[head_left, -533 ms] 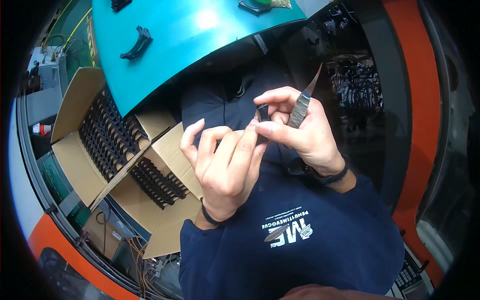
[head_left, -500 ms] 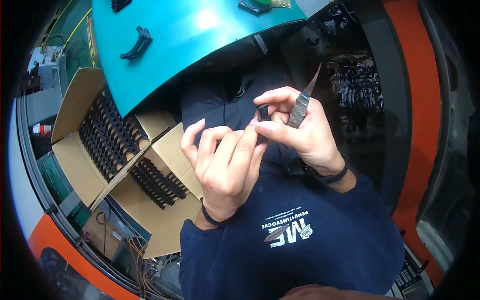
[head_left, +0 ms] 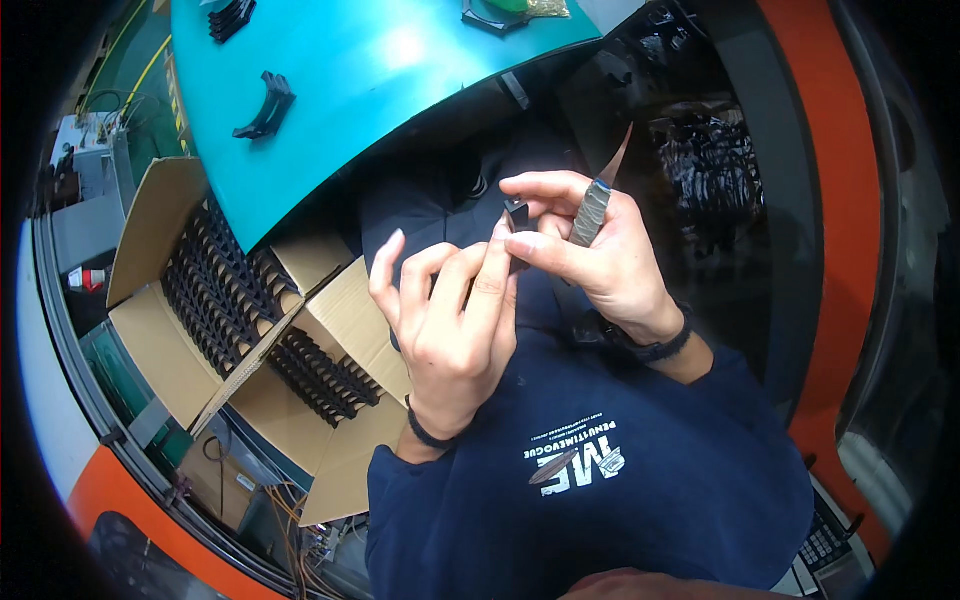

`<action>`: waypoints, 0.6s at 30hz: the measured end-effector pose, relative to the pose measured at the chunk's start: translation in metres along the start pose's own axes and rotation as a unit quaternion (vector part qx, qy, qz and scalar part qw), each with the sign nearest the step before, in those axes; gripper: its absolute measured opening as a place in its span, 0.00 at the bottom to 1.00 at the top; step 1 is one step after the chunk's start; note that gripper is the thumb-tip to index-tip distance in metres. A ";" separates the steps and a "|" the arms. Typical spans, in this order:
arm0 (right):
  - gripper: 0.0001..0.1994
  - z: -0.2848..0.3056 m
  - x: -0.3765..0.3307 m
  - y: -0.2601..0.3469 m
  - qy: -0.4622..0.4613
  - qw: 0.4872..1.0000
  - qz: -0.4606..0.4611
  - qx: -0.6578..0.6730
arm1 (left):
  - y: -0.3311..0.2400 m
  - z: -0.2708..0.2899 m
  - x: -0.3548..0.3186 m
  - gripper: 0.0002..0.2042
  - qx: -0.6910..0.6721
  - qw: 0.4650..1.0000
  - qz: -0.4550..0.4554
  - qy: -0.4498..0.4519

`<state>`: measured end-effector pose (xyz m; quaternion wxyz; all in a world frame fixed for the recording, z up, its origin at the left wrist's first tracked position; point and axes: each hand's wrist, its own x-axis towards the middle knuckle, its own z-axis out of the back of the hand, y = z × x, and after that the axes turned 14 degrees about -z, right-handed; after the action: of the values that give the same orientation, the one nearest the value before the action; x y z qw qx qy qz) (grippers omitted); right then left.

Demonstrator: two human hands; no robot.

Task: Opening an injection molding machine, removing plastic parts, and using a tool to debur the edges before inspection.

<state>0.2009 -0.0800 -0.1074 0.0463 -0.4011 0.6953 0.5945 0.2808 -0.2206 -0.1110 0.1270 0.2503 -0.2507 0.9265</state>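
Note:
A small black plastic part is held up between my two hands, in front of my lap. My left hand is closed on its near end with thumb and forefinger, while the other fingers fan out loosely. From the other side, the thumb and fingers of my right hand grip the same part. Tucked in that right hand is a knife with a grey tape-wrapped handle, its thin pointed blade sticking up past the fingers. My fingers cover much of the black part.
A teal table ahead bears a curved black part and more black pieces. Left of my lap, two open cardboard boxes hold rows of black parts. An orange frame rises at the right, with a keypad lower down.
The black part has turned a little between my fingers, showing more of its top end. Both hands stay closed on it, and the whole view has shifted slightly.

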 end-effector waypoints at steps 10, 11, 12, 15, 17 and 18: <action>0.18 0.009 0.005 0.006 0.021 0.997 -0.043 0.064 | 0.010 0.000 -0.013 0.30 -0.155 0.977 0.048 -0.141; 0.18 0.009 0.005 0.006 0.027 0.996 -0.046 0.068 | 0.017 0.000 -0.021 0.29 -0.159 0.976 0.032 -0.146; 0.18 0.008 0.004 0.005 0.034 0.995 -0.052 0.072 | 0.021 -0.003 -0.031 0.29 -0.196 0.966 0.034 -0.168; 0.19 0.003 0.004 0.002 0.032 0.996 -0.049 0.065 | 0.027 -0.004 -0.040 0.31 -0.235 0.953 0.025 -0.190; 0.19 0.000 0.002 0.000 0.036 0.996 -0.038 0.068 | 0.027 -0.004 -0.043 0.32 -0.254 0.943 0.029 -0.214; 0.18 -0.001 0.000 -0.001 0.032 0.997 -0.031 0.063 | 0.025 -0.007 -0.045 0.33 -0.273 0.931 0.038 -0.240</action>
<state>0.2019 -0.0805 -0.1084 0.0672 -0.4378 0.7197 0.5347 0.3066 -0.2427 -0.1502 0.0913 0.4107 -0.5265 0.7388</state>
